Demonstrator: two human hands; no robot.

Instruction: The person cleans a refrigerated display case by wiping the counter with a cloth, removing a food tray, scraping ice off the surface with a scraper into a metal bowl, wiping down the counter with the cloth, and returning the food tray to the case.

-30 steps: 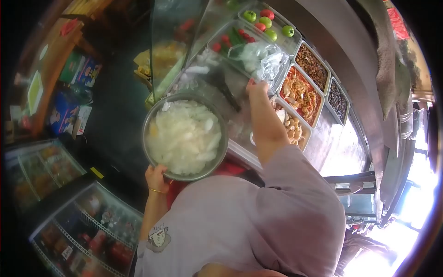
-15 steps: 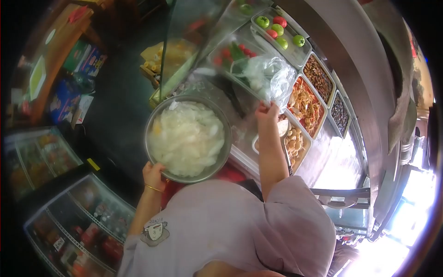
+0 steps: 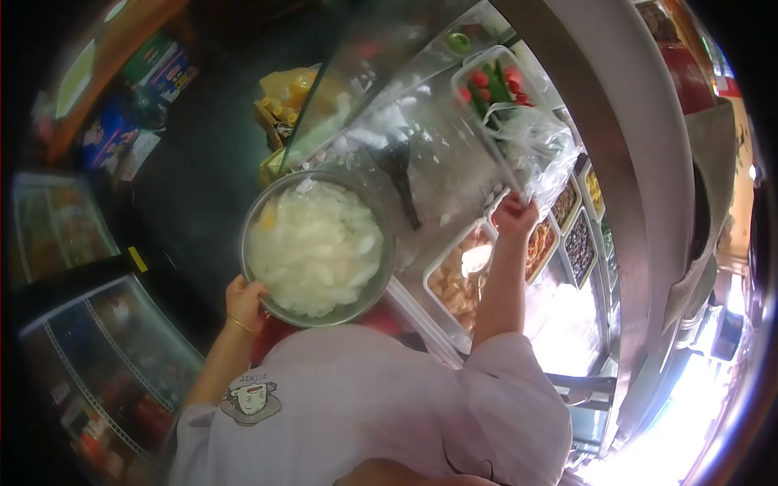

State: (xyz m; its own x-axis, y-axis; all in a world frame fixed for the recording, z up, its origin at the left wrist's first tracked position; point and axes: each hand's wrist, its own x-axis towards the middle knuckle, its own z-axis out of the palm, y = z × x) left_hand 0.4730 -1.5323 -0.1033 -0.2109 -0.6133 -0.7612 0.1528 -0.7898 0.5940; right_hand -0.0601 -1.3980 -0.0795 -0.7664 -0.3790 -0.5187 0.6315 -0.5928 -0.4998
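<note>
My left hand (image 3: pixel 245 301) is closed on the near left rim of a round metal bowl (image 3: pixel 386 271). Translucent whitish pieces in liquid (image 3: pixel 316 247) fill the bowl, with a small yellow bit at the left. On the right, my right hand (image 3: pixel 516 214) grips the near end of a clear plastic tray (image 3: pixel 484 134). Red and green vegetables (image 3: pixel 493 87) lie in the tray's far part, and a crumpled clear plastic bag (image 3: pixel 539 146) covers its near part. My right fingertips are partly hidden against the tray and bag.
A dark flat-bladed tool (image 3: pixel 401 182) lies on the metal counter (image 3: pixel 442 154) among white bits. Close to my right arm stand a container of peanut-like pieces (image 3: pixel 458 283) and a container of dark grains (image 3: pixel 579 247). A glass panel (image 3: pixel 324 105) rises beyond the bowl.
My right hand has moved the vegetable tray and bag rightward, over other containers, exposing more counter around the dark tool. The view has shifted. My left hand still holds the bowl.
</note>
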